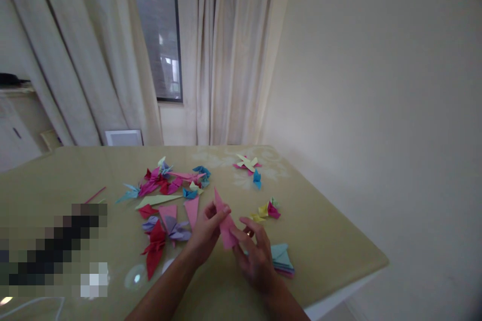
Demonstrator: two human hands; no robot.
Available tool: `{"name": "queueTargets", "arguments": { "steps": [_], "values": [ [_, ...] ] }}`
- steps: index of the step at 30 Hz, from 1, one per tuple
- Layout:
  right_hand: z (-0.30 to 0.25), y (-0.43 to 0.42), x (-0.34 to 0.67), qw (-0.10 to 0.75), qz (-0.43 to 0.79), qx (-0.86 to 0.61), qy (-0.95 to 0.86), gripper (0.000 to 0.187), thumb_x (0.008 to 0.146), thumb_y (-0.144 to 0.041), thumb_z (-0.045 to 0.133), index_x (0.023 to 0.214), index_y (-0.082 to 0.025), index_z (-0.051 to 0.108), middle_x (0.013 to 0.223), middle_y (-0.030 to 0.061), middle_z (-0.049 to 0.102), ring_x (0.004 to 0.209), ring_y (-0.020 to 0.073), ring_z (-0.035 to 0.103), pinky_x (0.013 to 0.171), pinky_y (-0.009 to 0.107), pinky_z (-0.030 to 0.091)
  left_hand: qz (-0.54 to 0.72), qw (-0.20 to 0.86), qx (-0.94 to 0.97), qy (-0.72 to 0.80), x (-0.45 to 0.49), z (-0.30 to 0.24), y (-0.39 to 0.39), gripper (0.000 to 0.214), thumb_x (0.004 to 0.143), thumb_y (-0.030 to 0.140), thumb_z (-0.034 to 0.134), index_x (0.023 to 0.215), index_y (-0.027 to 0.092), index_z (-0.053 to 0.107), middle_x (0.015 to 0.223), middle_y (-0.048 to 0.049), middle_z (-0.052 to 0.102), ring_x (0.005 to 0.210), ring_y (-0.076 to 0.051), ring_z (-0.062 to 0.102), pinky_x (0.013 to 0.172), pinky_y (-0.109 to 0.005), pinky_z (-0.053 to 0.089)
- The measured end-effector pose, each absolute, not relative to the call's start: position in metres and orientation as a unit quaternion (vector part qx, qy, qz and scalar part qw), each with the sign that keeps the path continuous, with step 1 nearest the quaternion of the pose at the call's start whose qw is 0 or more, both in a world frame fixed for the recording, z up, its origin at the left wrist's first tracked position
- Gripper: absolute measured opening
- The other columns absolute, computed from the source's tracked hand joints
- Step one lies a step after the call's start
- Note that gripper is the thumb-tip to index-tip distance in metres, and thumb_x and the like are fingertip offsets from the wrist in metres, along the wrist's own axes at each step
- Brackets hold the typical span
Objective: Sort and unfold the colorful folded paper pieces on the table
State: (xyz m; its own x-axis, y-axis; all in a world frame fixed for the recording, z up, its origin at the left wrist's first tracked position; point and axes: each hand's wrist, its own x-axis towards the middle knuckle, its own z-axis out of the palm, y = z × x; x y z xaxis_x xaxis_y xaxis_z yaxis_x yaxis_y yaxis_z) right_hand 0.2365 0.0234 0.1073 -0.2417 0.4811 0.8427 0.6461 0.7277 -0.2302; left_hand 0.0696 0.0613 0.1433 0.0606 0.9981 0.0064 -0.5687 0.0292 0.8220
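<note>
A folded piece of pink origami paper [227,230], long and pointed at its far end, is held between both hands above the table. My left hand [208,228] pinches its left side, with the thumb lying over the top. Fingers of my right hand [256,256] grip the wider near end from the right. Just beyond the right hand lies a stack of folded paper [281,256], light blue on top. To the left of my left hand are a red folded paper piece [154,248] and a lilac one [176,229].
The table [331,246] has a pile of colourful folded paper [161,180] at centre left. Yellow and magenta pieces [269,209] lie right of the hands, and crossed strips [246,162] lie farther back. A wall [376,85] and curtains [241,60] stand behind.
</note>
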Motion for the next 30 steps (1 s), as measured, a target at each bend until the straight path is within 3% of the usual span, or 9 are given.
{"name": "queueTargets", "arguments": {
  "steps": [4,7,11,15,18,21,24,30],
  "values": [
    [0.116,0.022,0.242,0.580,-0.039,-0.371,-0.724,0.025,0.099,-0.014,0.058,0.114,-0.026,0.073,0.101,0.0092,0.069,0.095,0.0243,0.068,0.084,0.039,0.059,0.630,0.626,0.346,0.305,0.068,0.148,0.061,0.057,0.067,0.056,0.092,0.098,0.021,0.059,0.076,0.0050,0.065,0.062,-0.009,0.060,0.061,-0.022,0.051],
    [0.124,0.022,0.249,0.625,0.001,-0.395,-0.674,0.016,0.101,-0.018,0.056,0.100,-0.023,0.070,0.092,0.0074,0.067,0.090,0.0235,0.066,0.082,0.037,0.056,0.608,0.603,0.412,0.311,0.065,0.145,0.063,0.059,0.074,0.055,0.089,0.109,0.022,0.056,0.070,0.0040,0.069,0.054,-0.010,0.059,0.055,-0.021,0.047],
    [0.133,0.021,0.277,0.620,0.071,-0.451,-0.638,0.022,0.104,-0.033,0.054,0.088,-0.022,0.065,0.082,0.0045,0.063,0.079,0.0210,0.060,0.074,0.032,0.050,0.512,0.567,0.540,0.354,0.067,0.138,0.062,0.039,0.084,0.054,0.077,0.095,0.020,0.061,0.062,0.0023,0.067,0.047,-0.014,0.060,0.048,-0.023,0.043],
    [0.132,0.018,0.322,0.538,0.188,-0.541,-0.618,0.040,0.100,-0.052,0.058,0.076,-0.020,0.064,0.069,0.0004,0.055,0.065,0.0178,0.052,0.060,0.027,0.043,0.416,0.373,0.725,0.402,0.076,0.130,0.051,0.021,0.095,0.042,0.068,0.090,0.022,0.071,0.079,-0.0036,0.074,0.071,-0.019,0.069,0.066,-0.029,0.051],
    [0.120,0.011,0.349,0.476,0.245,-0.582,-0.612,0.051,0.095,-0.064,0.057,0.073,-0.019,0.066,0.067,0.0017,0.058,0.065,0.0190,0.055,0.059,0.028,0.044,0.360,0.260,0.810,0.383,0.086,0.123,0.041,0.023,0.095,0.042,0.070,0.110,0.025,0.073,0.107,-0.0077,0.076,0.101,-0.024,0.069,0.088,-0.035,0.053],
    [0.106,0.003,0.358,0.420,0.208,-0.623,-0.627,0.051,0.095,-0.064,0.057,0.075,-0.019,0.069,0.070,0.0040,0.064,0.066,0.0206,0.059,0.063,0.030,0.047,0.279,0.201,0.872,0.349,0.096,0.114,0.034,0.036,0.092,0.042,0.075,0.123,0.025,0.069,0.119,-0.0080,0.075,0.110,-0.027,0.066,0.096,-0.039,0.052],
    [0.095,-0.002,0.357,0.401,0.097,-0.637,-0.651,0.043,0.094,-0.059,0.060,0.084,-0.020,0.074,0.083,0.0080,0.069,0.078,0.0248,0.064,0.075,0.037,0.053,0.222,0.161,0.902,0.332,0.103,0.105,0.034,0.023,0.097,0.033,0.070,0.119,0.025,0.071,0.114,-0.0051,0.076,0.106,-0.025,0.067,0.094,-0.037,0.052],
    [0.086,-0.004,0.357,0.424,0.013,-0.588,-0.689,0.041,0.100,-0.052,0.060,0.130,-0.025,0.067,0.123,0.0121,0.068,0.111,0.0292,0.067,0.096,0.045,0.057,0.192,0.076,0.925,0.320,0.107,0.096,0.037,0.017,0.103,0.022,0.060,0.116,0.023,0.072,0.109,-0.0032,0.076,0.100,-0.021,0.067,0.090,-0.032,0.052]
  ]
}}
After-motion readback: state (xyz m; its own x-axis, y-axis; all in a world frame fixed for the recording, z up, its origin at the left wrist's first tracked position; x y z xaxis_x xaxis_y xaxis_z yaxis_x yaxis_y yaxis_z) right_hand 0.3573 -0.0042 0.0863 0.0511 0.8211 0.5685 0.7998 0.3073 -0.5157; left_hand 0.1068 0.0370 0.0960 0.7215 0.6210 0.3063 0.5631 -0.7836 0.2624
